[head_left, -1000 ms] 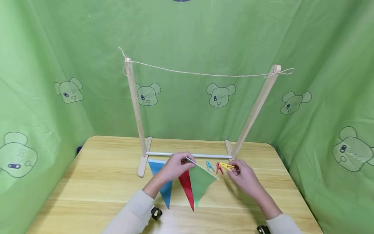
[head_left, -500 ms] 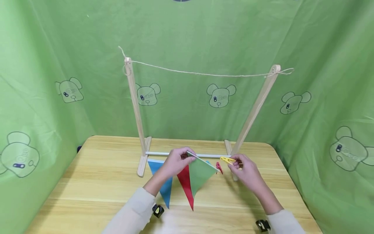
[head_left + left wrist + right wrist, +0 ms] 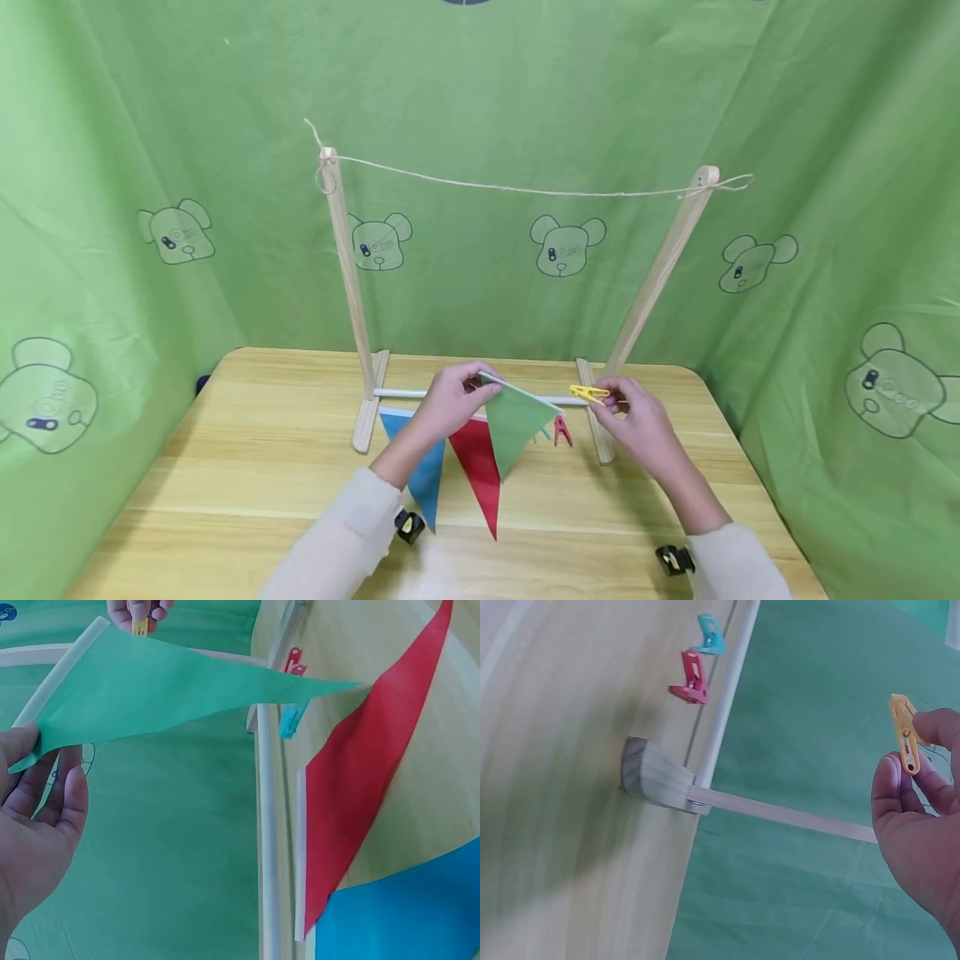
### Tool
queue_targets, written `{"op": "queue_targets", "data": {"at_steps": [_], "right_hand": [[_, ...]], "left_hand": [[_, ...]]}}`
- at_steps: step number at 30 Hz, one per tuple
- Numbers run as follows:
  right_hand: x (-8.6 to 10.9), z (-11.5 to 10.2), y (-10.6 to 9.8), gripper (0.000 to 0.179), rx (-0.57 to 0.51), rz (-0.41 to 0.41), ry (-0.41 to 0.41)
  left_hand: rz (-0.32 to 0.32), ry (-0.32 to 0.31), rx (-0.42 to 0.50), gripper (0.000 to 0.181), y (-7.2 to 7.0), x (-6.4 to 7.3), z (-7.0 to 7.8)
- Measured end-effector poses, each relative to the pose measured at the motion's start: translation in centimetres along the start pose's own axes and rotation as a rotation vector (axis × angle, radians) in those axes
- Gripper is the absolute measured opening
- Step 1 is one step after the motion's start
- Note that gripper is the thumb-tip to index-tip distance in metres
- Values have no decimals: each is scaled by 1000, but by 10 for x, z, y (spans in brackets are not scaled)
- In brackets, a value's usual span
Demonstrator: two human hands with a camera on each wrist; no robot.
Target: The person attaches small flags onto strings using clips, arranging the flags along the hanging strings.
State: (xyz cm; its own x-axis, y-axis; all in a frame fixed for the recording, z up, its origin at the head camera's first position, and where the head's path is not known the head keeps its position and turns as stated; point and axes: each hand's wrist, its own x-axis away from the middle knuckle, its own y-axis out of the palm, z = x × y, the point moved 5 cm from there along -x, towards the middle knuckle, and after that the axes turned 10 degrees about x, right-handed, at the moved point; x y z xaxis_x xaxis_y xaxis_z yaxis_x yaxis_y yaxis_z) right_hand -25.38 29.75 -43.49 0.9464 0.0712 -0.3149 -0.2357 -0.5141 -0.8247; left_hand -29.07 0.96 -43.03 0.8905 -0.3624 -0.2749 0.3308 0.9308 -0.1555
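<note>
My left hand [image 3: 455, 402] pinches a green triangular pennant [image 3: 517, 421] at one end of its white-banded top edge, and the cloth hangs above the table. In the left wrist view the pennant [image 3: 150, 690] spreads out from thumb and fingers. My right hand [image 3: 637, 421] holds a yellow clothespin [image 3: 588, 393] between thumb and fingertips, seen closely in the right wrist view as the clothespin [image 3: 905, 735]. A red pennant [image 3: 478, 467] and a blue pennant [image 3: 427, 479] lie on the table below my left arm. Red [image 3: 562, 431] and blue [image 3: 710, 634] clothespins stand near the rack's white bar.
Behind the hands stands a wooden rack, with a left post [image 3: 348, 275] and a right post [image 3: 660, 271]. A thin string [image 3: 487, 186] sags between the post tops. A white rod [image 3: 397, 393] joins the feet. Green curtain [image 3: 465, 292] surrounds the wooden table [image 3: 225, 467].
Both hands have risen and moved slightly away from me. The green pennant has lifted with the left hand, uncovering more of the red one, and the yellow clothespin has risen from beside the red clothespin.
</note>
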Motion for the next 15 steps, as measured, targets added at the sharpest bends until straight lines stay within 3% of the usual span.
{"op": "queue_targets", "data": {"at_steps": [15], "right_hand": [[-12,-4,-24,32,-20,53,5]], "left_hand": [[32,19,30,9,-2,-14,13]]}}
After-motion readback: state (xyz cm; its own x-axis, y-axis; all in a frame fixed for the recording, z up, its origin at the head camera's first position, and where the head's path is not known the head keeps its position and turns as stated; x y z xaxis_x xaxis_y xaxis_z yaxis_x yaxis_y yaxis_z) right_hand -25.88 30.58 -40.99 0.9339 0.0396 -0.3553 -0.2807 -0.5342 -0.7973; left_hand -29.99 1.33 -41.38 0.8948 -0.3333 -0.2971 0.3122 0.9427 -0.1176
